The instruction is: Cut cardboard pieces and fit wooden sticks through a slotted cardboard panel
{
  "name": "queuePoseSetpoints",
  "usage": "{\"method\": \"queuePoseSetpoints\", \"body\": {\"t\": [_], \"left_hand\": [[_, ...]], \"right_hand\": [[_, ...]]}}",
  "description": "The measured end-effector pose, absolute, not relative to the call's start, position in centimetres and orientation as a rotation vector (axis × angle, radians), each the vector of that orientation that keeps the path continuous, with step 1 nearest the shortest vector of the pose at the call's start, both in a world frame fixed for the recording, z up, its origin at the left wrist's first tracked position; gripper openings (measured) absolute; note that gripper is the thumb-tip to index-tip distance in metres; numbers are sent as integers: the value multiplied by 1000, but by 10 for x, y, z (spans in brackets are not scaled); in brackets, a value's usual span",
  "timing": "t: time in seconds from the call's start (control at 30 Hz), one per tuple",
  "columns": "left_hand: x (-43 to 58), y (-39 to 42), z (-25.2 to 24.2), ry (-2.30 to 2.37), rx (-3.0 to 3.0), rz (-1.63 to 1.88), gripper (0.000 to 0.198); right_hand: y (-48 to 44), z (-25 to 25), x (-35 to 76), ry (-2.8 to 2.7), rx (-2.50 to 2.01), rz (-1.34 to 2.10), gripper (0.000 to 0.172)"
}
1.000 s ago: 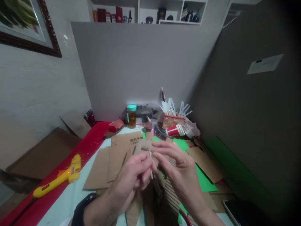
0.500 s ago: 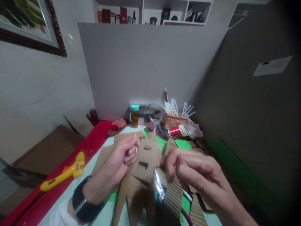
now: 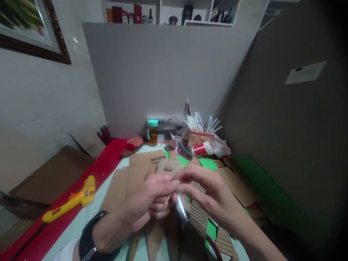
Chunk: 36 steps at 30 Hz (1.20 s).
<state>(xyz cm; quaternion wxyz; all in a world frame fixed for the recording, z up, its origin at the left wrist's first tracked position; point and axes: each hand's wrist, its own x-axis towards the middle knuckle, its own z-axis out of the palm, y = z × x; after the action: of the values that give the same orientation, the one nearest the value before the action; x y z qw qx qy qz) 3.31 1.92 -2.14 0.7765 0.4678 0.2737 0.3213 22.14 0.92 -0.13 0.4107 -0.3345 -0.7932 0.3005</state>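
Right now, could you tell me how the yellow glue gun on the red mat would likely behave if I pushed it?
The yellow glue gun lies flat on its side on the red mat, so it would probably slide or pivot, not roll. Its rigid-looking plastic body suggests no flexing. It seems fairly light.

We can make out very little writing here. The clearest is dark printed lettering on a flat brown cardboard sheet (image 3: 146, 159) lying on the table just beyond the hands; it runs in two short lines of what look like Chinese characters, but they are too small and blurred for us to read. A pale label (image 3: 305, 72) is stuck on the dark panel to the right, with a small dark mark near its top that we cannot read. The red and white paper cup (image 3: 202, 148) lying on its side shows a pattern, but no legible words.
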Motion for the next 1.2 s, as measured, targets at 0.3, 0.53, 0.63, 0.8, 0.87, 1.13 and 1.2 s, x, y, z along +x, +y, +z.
{"method": "queuePoseSetpoints", "body": {"t": [0.3, 0.53, 0.63, 0.8, 0.87, 1.13, 1.2], "left_hand": [[27, 13, -7, 793, 1390, 784, 31], [33, 0, -7, 1294, 2366, 1187, 29], [35, -1, -10, 1252, 2456, 1305, 29], [35, -1, -10, 1198, 2463, 1435, 24], [34, -2, -10, 1192, 2471, 1478, 20], [31, -2, -10, 1154, 2519, 1483, 21], [32, -2, -10, 1156, 2517, 1459, 22]], "right_hand": [[11, 0, 222, -1828, -921, 714, 15], [6, -4, 208, -1799, -967, 591, 8], [3, -4, 203, -1765, -952, 619, 12], [-3, -1, 198, -1721, -954, 619, 15], [-4, 0, 197, -1709, -971, 629, 15], [-6, 0, 196, -1765, -959, 517, 16], [-7, 1, 197, -1803, -958, 471, 18]]}}
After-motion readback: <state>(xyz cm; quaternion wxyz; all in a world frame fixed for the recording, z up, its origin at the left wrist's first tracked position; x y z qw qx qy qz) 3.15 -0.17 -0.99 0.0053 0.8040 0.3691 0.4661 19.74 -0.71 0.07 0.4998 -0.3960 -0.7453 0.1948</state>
